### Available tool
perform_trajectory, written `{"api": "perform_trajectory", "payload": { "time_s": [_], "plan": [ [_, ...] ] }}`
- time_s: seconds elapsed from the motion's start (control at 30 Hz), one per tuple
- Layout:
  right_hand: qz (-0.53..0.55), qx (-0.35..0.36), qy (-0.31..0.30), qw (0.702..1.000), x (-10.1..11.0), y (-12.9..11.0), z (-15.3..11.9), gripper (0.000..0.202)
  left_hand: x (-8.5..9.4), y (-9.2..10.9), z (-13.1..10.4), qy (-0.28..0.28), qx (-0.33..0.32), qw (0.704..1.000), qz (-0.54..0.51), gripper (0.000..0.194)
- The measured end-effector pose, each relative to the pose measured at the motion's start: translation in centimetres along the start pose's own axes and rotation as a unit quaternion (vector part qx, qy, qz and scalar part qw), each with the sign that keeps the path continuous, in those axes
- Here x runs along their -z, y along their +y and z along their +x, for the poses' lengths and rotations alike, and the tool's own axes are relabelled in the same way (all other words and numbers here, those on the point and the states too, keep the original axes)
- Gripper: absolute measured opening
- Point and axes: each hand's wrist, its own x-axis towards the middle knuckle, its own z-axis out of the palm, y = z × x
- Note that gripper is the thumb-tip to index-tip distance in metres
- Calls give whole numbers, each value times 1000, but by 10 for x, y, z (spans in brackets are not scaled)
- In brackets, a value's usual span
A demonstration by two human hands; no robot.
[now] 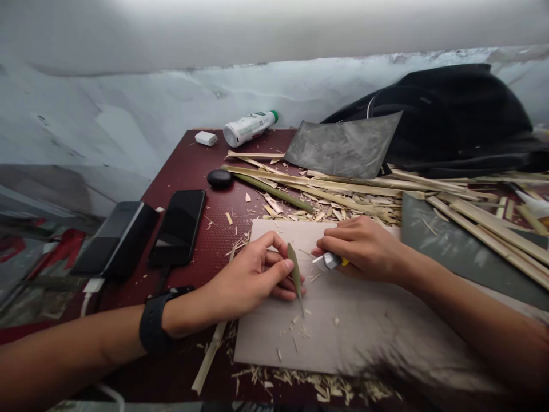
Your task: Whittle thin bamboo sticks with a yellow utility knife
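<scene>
My left hand (266, 272), with a dark watch (154, 321) on its wrist, pinches a small green pointed bamboo piece (295, 269) between thumb and fingers. The piece stands at a slant over a pale board (343, 320), its thin end pointing down toward me. To the right, my right hand (364, 247) is closed around a utility knife (329, 261) with a grey and yellow body. The blade end points left toward the bamboo piece, and a gap separates the two. Small shavings (295, 343) lie on the board below my left hand.
Bamboo strips (343, 186) and scraps cover the table (180, 166) behind the board. Two phone-like devices (178, 228) lie at left, near a black oval object (219, 178). A bottle (251, 128), white adapter (206, 138), grey sheet (343, 147) and black bag (450, 117) are at the back.
</scene>
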Motion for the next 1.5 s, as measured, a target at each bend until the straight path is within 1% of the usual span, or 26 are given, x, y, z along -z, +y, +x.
{"api": "perform_trajectory", "payload": {
  "time_s": [0.13, 0.17, 0.3, 0.4, 0.5, 0.6, 0.67, 0.8, 0.87, 0.93, 1.03, 1.07, 1.1, 1.2, 1.33, 1.5],
  "plan": [
    [-11, 7, 5, 1000, 0, -1, 0, 17, -1, 0, 0, 3, 4, 1000, 1, 17],
    [-16, 7, 6, 1000, -1, -1, 0, 21, -1, 0, 0, 1, 2, 1000, 2, 17],
    [-24, 4, 10, 1000, -3, -5, 1, 48, 0, -2, -1, -12, -3, 1000, 11, 17],
    [-22, 22, 11, 999, -6, -9, 4, 52, -2, -3, -2, -18, -8, 1000, 23, 16],
    [-35, 44, 18, 998, -8, -13, 7, 46, -4, -4, -4, -32, -24, 998, 44, 14],
    [-30, 54, 6, 998, -7, -14, 8, 27, -4, -4, -4, -46, -29, 997, 52, 13],
    [-24, 55, 5, 998, -5, -14, 7, 18, -3, -4, -4, -47, -28, 998, 44, 15],
    [-35, 70, 30, 996, -3, -14, 6, 13, -1, 1, -4, -50, -25, 998, 12, 21],
    [-40, 78, 38, 995, -3, -13, 5, 12, -2, 3, -5, -56, -15, 998, -2, 21],
    [-38, 75, 45, 995, -4, -11, 3, 17, -3, 5, -7, -62, -7, 998, -18, 23],
    [-17, 51, 49, 997, -4, -6, 1, 49, -5, 5, -10, -61, -14, 997, -42, 26],
    [-11, 44, 47, 998, -4, -5, 0, 57, -5, 4, -11, -56, -17, 997, -47, 26],
    [-8, 39, 44, 998, -4, -5, 0, 61, -5, 4, -11, -50, -20, 997, -51, 25],
    [-12, 42, 38, 998, -4, -7, 1, 58, -4, 1, -10, -35, -33, 997, -67, 20],
    [-23, 46, 67, 996, -5, -12, 3, 55, -5, -3, -9, -24, -51, 993, -101, 16],
    [-17, 32, 104, 994, -6, -18, 6, 58, -8, -9, -6, -51, -36, 985, -159, 14]
  ]
}}
